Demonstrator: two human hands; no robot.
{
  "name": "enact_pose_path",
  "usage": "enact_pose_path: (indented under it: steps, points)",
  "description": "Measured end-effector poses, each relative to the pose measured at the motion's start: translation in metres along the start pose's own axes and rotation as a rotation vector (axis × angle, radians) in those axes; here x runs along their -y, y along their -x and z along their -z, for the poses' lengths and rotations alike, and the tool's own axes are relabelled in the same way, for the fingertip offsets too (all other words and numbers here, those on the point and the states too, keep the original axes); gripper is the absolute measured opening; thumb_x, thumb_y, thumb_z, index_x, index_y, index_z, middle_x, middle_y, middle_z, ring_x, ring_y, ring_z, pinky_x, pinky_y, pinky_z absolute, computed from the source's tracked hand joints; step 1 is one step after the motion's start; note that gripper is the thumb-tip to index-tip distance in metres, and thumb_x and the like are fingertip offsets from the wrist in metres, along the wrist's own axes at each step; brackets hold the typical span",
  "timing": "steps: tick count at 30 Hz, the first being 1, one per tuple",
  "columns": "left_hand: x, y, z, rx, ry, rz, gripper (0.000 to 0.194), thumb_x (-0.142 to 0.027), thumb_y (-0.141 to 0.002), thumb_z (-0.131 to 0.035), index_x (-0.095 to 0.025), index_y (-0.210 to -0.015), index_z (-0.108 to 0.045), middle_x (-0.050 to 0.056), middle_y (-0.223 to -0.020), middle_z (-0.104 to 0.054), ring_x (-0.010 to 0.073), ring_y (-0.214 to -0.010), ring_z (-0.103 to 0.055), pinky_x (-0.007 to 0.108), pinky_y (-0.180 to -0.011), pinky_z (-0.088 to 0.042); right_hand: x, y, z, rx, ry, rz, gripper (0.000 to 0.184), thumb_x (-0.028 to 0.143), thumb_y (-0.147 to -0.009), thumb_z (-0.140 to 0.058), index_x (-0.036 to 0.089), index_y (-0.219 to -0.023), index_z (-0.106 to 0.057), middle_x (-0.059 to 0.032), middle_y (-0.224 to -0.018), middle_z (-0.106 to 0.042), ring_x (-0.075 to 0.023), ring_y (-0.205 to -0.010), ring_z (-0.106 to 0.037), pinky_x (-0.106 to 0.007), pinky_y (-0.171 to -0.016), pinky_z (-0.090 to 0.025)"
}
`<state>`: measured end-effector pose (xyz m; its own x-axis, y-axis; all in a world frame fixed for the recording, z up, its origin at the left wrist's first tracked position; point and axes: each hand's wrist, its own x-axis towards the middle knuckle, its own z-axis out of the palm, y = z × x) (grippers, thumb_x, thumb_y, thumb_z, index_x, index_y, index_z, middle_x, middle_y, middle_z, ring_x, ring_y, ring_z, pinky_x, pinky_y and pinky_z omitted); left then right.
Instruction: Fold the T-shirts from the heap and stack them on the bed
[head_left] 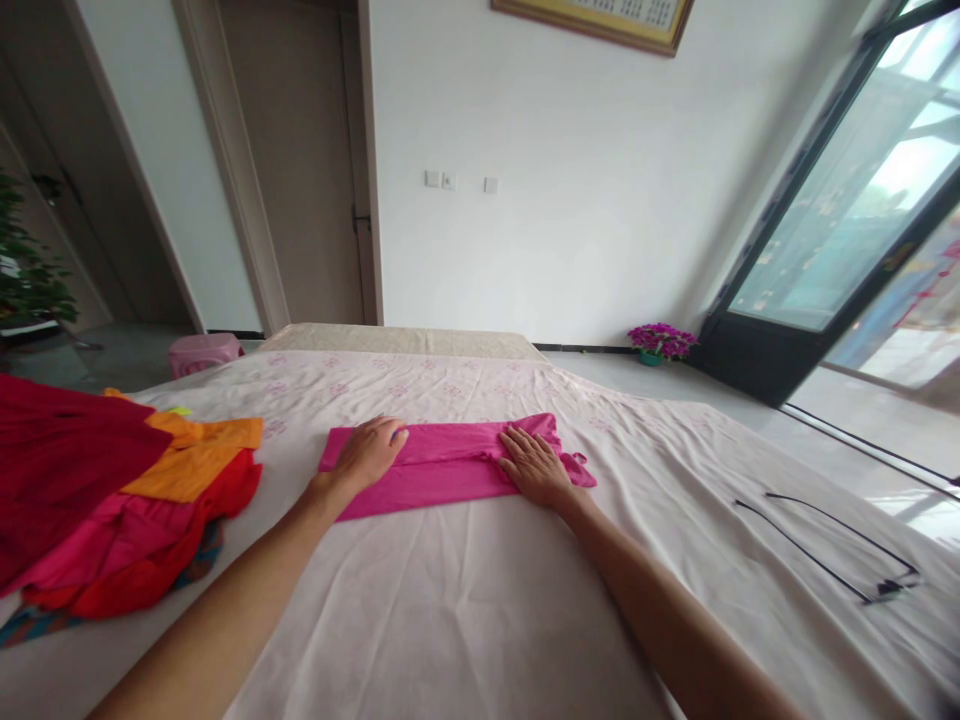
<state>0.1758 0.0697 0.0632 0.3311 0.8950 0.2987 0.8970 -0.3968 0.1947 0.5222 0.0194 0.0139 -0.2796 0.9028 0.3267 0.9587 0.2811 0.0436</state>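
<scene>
Both grips lie open, left hand (371,450) and right hand (534,465) flat on the folded magenta garment (442,467), pinching nothing, out on the rumpled floral sheet (465,610) beside the clothes pile (75,450), where a sideways push could bunch that loose, twisted end (580,470) into creases!

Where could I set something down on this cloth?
Bare cloth lies between the left forearm and right forearm, nearside of the pink garment; another patch separates the right forearm from the glasses. It's crowded at left, with the clothes pile, and mid-cloth, where the left hand and right hand rest on the garment.
</scene>
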Motion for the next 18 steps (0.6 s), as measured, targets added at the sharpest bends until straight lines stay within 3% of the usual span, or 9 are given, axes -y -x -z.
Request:
enact_pose_path:
  steps: [5, 8, 18]
  points:
    - [-0.013, 0.008, -0.034, 0.114, 0.004, 0.001, 0.060, -0.051, -0.095, -0.041, -0.021, -0.147, -0.047, 0.015, -0.157, -0.040, 0.0339, -0.146, -0.035, 0.054, -0.116, -0.025, 0.001, 0.003, 0.004, -0.017, 0.015, 0.038, 0.047, 0.038, -0.103, -0.042, 0.027, -0.149, -0.045, -0.0051, -0.157, -0.039, -0.0242, -0.148, -0.031, -0.045, -0.122, -0.020]
    - [-0.002, 0.019, -0.040, 0.160, -0.048, 0.017, 0.064, -0.055, -0.097, -0.035, -0.024, -0.153, -0.038, 0.012, -0.162, -0.031, 0.0323, -0.150, -0.027, 0.054, -0.119, -0.019, 0.003, 0.004, 0.005, -0.050, 0.030, 0.061, 0.045, 0.038, -0.104, -0.041, 0.026, -0.147, -0.048, -0.0055, -0.155, -0.043, -0.0241, -0.147, -0.032, -0.045, -0.122, -0.021]
    - [0.033, 0.039, -0.037, 0.070, -0.193, 0.170, 0.061, -0.050, -0.097, -0.033, -0.025, -0.153, -0.038, 0.014, -0.159, -0.037, 0.0347, -0.146, -0.033, 0.055, -0.116, -0.023, 0.004, 0.000, 0.003, -0.015, 0.036, -0.087, 0.055, 0.049, -0.102, -0.039, 0.024, -0.150, -0.045, -0.0072, -0.155, -0.042, -0.0271, -0.146, -0.034, -0.045, -0.121, -0.024]
